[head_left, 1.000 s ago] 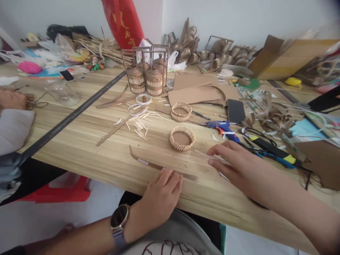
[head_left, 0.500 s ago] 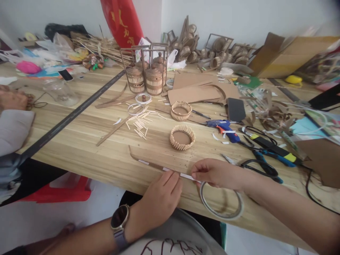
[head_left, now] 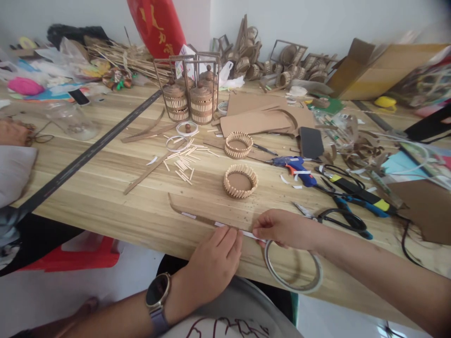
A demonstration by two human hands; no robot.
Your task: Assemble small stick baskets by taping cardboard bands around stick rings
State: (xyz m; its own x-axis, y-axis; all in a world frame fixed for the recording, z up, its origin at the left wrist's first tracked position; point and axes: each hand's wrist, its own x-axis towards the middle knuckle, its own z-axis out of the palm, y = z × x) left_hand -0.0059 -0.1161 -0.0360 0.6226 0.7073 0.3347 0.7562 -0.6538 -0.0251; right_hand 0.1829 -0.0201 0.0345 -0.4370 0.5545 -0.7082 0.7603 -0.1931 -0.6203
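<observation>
A thin brown strip (head_left: 202,219) with a curled far-left end lies near the table's front edge, with pieces of white tape (head_left: 189,216) along it. My left hand (head_left: 217,258) is closed, its fingertips pressing the strip against the table. Just right of it, my right hand (head_left: 282,228) pinches the white tape at the strip's right end; its fingertips are partly hidden. From there hangs a tape roll (head_left: 320,277), standing out over the table edge. Beyond my hands sit two small round baskets of upright sticks, a nearer basket (head_left: 240,193) and a farther basket (head_left: 238,152).
Scissors (head_left: 340,217), pliers (head_left: 364,206) and a blue glue gun (head_left: 298,165) lie on the right. Loose short sticks (head_left: 183,164) are scattered left of the baskets. Framed lidded baskets (head_left: 201,104) stand behind. Another person's sleeve (head_left: 16,171) shows at the left edge.
The view has shifted slightly, so the table's things appear a little farther left. My hands keep nearly the same places on the strip and tape.
</observation>
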